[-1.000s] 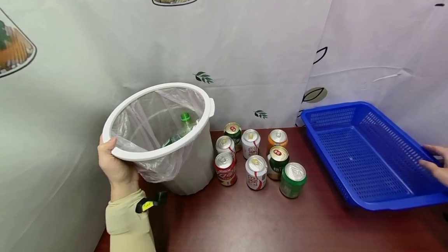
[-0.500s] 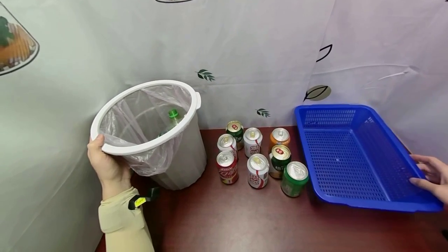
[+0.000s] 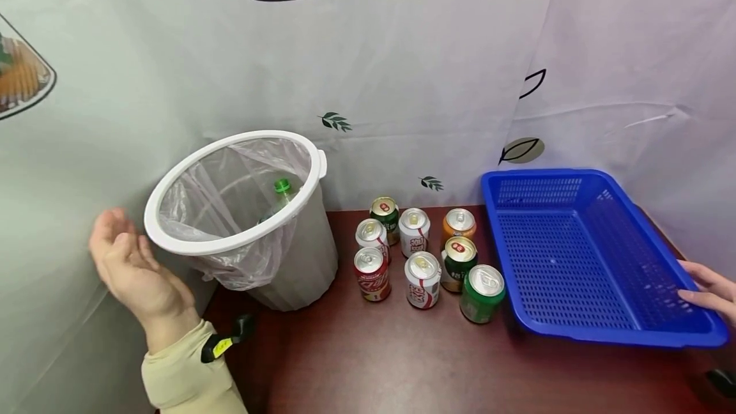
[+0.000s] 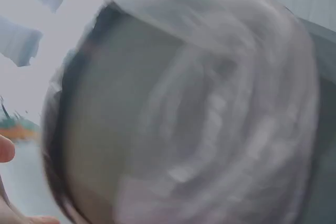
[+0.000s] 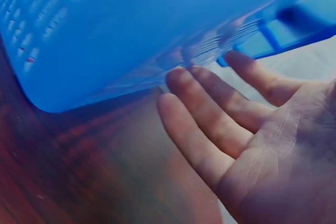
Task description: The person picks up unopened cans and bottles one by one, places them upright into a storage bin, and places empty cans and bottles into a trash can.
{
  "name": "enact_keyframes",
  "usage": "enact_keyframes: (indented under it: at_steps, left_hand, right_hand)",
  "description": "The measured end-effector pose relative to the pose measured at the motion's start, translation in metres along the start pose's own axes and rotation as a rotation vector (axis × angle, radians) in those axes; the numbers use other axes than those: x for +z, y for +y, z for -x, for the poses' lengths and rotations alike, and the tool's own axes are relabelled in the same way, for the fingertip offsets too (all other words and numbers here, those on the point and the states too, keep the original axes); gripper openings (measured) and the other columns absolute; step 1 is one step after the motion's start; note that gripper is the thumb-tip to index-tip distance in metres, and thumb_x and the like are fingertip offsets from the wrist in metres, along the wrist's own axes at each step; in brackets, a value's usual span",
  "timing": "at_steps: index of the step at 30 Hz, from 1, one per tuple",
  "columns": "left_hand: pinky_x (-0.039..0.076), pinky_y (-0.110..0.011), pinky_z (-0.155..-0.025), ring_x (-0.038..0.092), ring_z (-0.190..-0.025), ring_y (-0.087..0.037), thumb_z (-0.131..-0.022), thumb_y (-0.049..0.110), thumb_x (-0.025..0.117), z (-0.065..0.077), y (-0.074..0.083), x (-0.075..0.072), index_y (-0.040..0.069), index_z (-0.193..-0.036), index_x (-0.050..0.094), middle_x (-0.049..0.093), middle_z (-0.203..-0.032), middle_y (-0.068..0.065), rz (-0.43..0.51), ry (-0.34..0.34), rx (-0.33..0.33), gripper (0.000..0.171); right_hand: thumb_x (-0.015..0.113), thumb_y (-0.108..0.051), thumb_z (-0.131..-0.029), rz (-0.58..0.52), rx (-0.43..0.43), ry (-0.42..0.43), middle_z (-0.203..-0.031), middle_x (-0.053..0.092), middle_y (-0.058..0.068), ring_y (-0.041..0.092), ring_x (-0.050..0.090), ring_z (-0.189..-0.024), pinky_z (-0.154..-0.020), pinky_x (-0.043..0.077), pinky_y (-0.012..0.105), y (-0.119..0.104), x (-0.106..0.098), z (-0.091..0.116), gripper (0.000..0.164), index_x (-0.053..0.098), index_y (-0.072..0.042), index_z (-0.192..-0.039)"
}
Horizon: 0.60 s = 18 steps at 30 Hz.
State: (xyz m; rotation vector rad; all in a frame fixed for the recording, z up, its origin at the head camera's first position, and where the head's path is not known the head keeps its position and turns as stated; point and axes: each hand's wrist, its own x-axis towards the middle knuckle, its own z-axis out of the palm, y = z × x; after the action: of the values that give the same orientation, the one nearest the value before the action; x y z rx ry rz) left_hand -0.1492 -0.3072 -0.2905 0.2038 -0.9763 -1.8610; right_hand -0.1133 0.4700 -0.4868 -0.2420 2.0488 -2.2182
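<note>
A: Hands first. Left hand [image 3: 135,267] is off the bin, fingers straight and relaxed, palm turned toward the rim, holding nothing. Right hand [image 3: 708,286] is flat, fingers spread, fingertips [image 5: 181,77] at the outer wall of the blue basket [image 3: 618,337]; touching or a hair apart, can't tell, the wrist view is blurred.

B: Biggest things?

A: Basket lies just inward of the right hand, flat on the dark red table [image 3: 391,363]. White bin [image 3: 305,254] with a clear plastic liner [image 3: 230,267] stands just beside the left hand, on its inner side, not touched. Left wrist view shows only the liner and bin wall, smeared.

B: Inside the bin?

A: Green-capped bottle [image 3: 281,188], leaning, mostly hidden by the liner.

B: Between the hands?

A: Cluster of upright cans [image 3: 424,254] on the table, between bin and basket, closer to the basket side. Green can [image 3: 482,294] is nearest the basket, red can [image 3: 371,273] nearest the bin, orange can [image 3: 458,227] at the back. Well apart from both hands.

B: Small stuff?

A: Black clip with a yellow tag [image 3: 221,345] on the left sleeve [image 3: 178,379].
</note>
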Motion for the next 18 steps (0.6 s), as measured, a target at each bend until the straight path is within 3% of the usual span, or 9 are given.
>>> enact_keyframes:
  at_steps: [5,7,12,18]
  left_hand:
    - [0.028,-0.030,-0.111,0.049,-0.133,-0.024,-0.074,-0.002,0.039,0.027,0.016,0.016,0.000,-0.120,0.063,0.059,-0.131,-0.015,-0.084,0.011,0.338,0.053]
    - [0.028,-0.033,-0.110,0.050,-0.132,-0.027,-0.068,0.003,0.041,0.042,0.021,0.024,0.000,-0.118,0.064,0.061,-0.129,-0.015,-0.126,0.002,0.421,0.056]
    - [0.038,-0.035,-0.100,0.056,-0.120,-0.034,-0.060,0.009,0.054,0.074,0.027,0.042,-0.006,-0.108,0.061,0.063,-0.119,-0.020,-0.062,-0.065,0.520,0.050]
    - [0.046,-0.032,-0.089,0.062,-0.107,-0.032,-0.063,0.013,0.076,0.095,0.020,0.052,-0.011,-0.100,0.059,0.064,-0.109,-0.021,0.026,-0.249,0.545,0.047]
  right_hand:
    - [0.020,0.001,-0.110,-0.120,0.036,-0.100,-0.114,0.076,-0.006,0.026,0.079,-0.087,-0.068,0.064,0.041,0.001,-0.003,0.000,0.057,0.048,-0.034,-0.145]
    - [0.018,-0.001,-0.110,-0.167,0.074,-0.115,-0.114,0.074,-0.008,0.023,0.078,-0.089,-0.069,0.064,0.041,0.002,-0.004,0.002,0.057,0.049,-0.038,-0.142]
    - [0.012,-0.001,-0.110,-0.300,0.032,-0.162,-0.124,0.072,-0.006,0.024,0.077,-0.097,-0.075,0.064,0.043,0.008,0.000,0.004,0.061,0.044,-0.035,-0.149]
    - [0.002,-0.001,-0.106,-0.496,-0.052,-0.271,-0.140,0.065,0.000,0.028,0.073,-0.114,-0.087,0.062,0.043,0.016,0.004,0.001,0.068,0.034,-0.031,-0.159]
